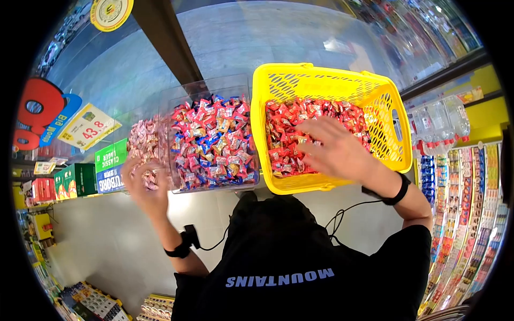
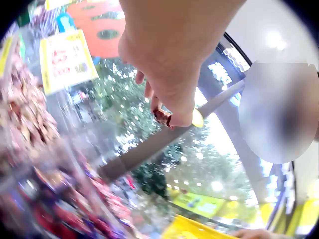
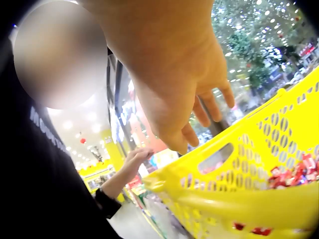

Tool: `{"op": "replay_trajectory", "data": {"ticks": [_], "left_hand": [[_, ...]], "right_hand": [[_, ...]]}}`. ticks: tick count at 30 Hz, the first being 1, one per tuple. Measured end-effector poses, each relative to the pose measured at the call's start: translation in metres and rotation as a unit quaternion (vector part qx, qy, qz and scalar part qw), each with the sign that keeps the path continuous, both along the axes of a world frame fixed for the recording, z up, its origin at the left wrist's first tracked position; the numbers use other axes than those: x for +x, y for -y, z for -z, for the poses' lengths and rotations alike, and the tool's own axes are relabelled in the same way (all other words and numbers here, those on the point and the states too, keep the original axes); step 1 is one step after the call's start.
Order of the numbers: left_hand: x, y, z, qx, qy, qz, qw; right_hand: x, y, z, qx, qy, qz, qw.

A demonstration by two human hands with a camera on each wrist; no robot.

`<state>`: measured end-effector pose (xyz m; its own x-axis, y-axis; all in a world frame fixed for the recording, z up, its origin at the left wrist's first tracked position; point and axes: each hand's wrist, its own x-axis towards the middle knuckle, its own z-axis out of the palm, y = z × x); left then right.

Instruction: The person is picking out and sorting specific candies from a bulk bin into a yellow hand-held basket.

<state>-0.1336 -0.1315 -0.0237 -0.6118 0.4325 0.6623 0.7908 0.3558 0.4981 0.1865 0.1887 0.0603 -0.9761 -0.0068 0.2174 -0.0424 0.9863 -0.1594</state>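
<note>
My left hand (image 1: 145,188) is raised beside the left end of the clear bins. In the left wrist view it pinches a small dark-red wrapped candy (image 2: 162,118) between thumb and fingers. Over the yellow basket (image 1: 258,125) is my right hand (image 1: 340,152), its fingers extended and loosely spread, with nothing held. Red-wrapped candies (image 1: 284,144) fill the bottom of the basket. Left of it, a clear bin holds a mix of red and blue wrapped candies (image 1: 214,144). Pale pink wrapped candies (image 1: 145,140) lie in the neighbouring bin, close to my left hand.
A price card (image 1: 90,127) and a green beer carton (image 1: 111,158) stand on the left. Bottles (image 1: 439,120) and packed shelves (image 1: 460,214) line the right side. Behind the bins rises a window with a dark post (image 1: 168,40). A cable (image 1: 340,216) hangs near my right wrist.
</note>
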Motion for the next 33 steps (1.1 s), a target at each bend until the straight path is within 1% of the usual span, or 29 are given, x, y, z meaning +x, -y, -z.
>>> {"op": "replay_trajectory", "data": {"ticks": [1, 2, 4, 5, 6, 8, 9, 12, 13, 16, 17, 19, 20, 21, 24, 27, 29, 32, 33], "left_hand": [[-0.025, 0.016, 0.021, -0.013, -0.030, -0.073, 0.997], [-0.044, 0.024, 0.035, -0.060, -0.028, -0.093, 0.993], [-0.074, 0.039, 0.062, -0.153, -0.025, -0.136, 0.978], [-0.090, 0.045, 0.082, -0.206, -0.029, -0.130, 0.970], [-0.093, 0.044, 0.094, -0.231, -0.023, -0.133, 0.964], [-0.097, 0.039, 0.108, -0.279, -0.012, -0.136, 0.951], [-0.096, 0.041, 0.110, -0.325, -0.012, -0.130, 0.937], [-0.097, 0.040, 0.105, -0.268, 0.010, -0.114, 0.956], [-0.093, 0.038, 0.091, -0.256, -0.028, -0.116, 0.959], [-0.066, 0.022, 0.040, -0.178, -0.034, -0.154, 0.971], [-0.048, 0.011, 0.020, -0.148, -0.035, -0.143, 0.978], [-0.018, -0.010, -0.002, -0.092, -0.025, -0.066, 0.993], [-0.003, -0.021, -0.008, -0.064, -0.022, -0.028, 0.997], [0.011, -0.033, -0.005, -0.024, -0.020, 0.001, 1.000], [0.043, -0.059, 0.005, -0.017, -0.008, 0.124, 0.992], [0.074, -0.084, 0.009, -0.013, 0.017, 0.172, 0.985], [0.084, -0.095, 0.010, 0.005, 0.026, 0.201, 0.979], [0.094, -0.110, 0.002, 0.018, 0.028, 0.235, 0.971], [0.095, -0.115, -0.001, 0.024, 0.019, 0.245, 0.969]], "right_hand": [[0.007, -0.016, 0.007, -0.002, 0.031, 0.023, 0.999], [0.014, -0.031, 0.016, -0.006, 0.064, 0.046, 0.997], [0.024, -0.061, 0.039, -0.062, 0.129, 0.059, 0.988], [0.023, -0.073, 0.048, -0.088, 0.160, 0.064, 0.981], [0.020, -0.083, 0.051, -0.092, 0.218, 0.071, 0.969], [0.016, -0.103, 0.055, -0.098, 0.331, 0.085, 0.935], [0.016, -0.116, 0.070, -0.069, 0.368, 0.090, 0.923], [0.003, -0.135, 0.078, -0.055, 0.424, 0.095, 0.899], [0.003, -0.144, 0.088, -0.054, 0.402, 0.100, 0.909], [-0.007, -0.170, 0.107, -0.075, 0.387, 0.123, 0.911], [-0.009, -0.170, 0.111, -0.077, 0.364, 0.130, 0.919], [-0.009, -0.172, 0.122, -0.059, 0.346, 0.125, 0.928], [-0.010, -0.172, 0.128, -0.050, 0.337, 0.122, 0.932], [-0.012, -0.172, 0.135, -0.053, 0.346, 0.133, 0.927], [-0.007, -0.166, 0.137, -0.044, 0.347, 0.111, 0.930], [-0.002, -0.173, 0.138, -0.052, 0.344, 0.090, 0.933], [0.000, -0.179, 0.147, -0.050, 0.337, 0.078, 0.937], [-0.006, -0.166, 0.145, 0.016, 0.363, 0.102, 0.926], [-0.012, -0.156, 0.134, 0.074, 0.382, 0.104, 0.915]]}}
